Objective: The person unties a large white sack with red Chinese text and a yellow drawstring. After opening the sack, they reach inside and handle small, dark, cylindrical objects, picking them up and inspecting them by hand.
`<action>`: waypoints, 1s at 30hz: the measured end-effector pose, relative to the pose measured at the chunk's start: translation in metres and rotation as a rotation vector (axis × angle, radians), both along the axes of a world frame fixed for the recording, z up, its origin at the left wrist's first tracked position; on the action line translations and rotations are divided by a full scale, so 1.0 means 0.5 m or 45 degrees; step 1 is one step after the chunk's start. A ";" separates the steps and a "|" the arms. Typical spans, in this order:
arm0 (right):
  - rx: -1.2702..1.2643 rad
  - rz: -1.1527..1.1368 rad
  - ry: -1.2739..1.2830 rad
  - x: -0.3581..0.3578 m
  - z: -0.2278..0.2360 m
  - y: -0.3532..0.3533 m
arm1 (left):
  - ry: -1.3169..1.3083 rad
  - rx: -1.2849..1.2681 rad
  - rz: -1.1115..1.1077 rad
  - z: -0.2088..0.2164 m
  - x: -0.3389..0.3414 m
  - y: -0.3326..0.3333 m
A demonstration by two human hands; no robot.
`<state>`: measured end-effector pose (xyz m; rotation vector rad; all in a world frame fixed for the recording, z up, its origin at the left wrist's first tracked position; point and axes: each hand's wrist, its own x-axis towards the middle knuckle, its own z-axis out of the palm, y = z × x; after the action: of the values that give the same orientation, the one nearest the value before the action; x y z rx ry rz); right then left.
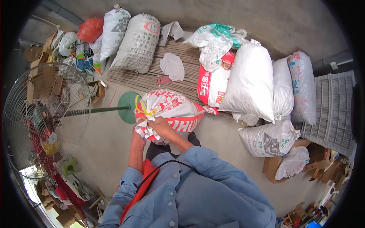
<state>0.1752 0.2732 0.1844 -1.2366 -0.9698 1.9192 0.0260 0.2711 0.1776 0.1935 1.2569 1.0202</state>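
A full white woven sack with red print (173, 108) stands on the concrete floor right in front of me, its neck bound with a yellow tie (142, 108). My right hand (161, 127) grips the gathered fabric at the sack's neck. My left hand (137, 131) is just beside it, fingers closed on the same bunched cloth, partly hidden by the fabric. Both forearms in blue sleeves reach up from the lower edge.
Several filled white sacks (251, 81) lean on a slatted pallet (178, 81) ahead and to the right. A pedestal fan (42, 117) with a green base (127, 106) stands at the left. Cardboard scraps (47, 78) lie at far left, a grey crate (330, 110) at far right.
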 end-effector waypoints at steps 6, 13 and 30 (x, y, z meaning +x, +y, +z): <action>0.081 -0.117 0.035 -0.032 -0.006 0.164 | 0.071 0.023 -0.075 -0.010 -0.027 0.183; -0.256 -0.277 -0.057 -0.044 -0.141 0.329 | 0.106 -0.128 -0.302 -0.136 -0.033 0.379; -0.244 -0.137 -0.472 0.025 -0.168 0.585 | -0.201 -0.252 -0.228 -0.215 0.005 0.619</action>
<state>0.1876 0.5659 0.1002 -1.7648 -0.8906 1.7650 0.0284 0.5808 0.0699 0.0694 1.1659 0.7375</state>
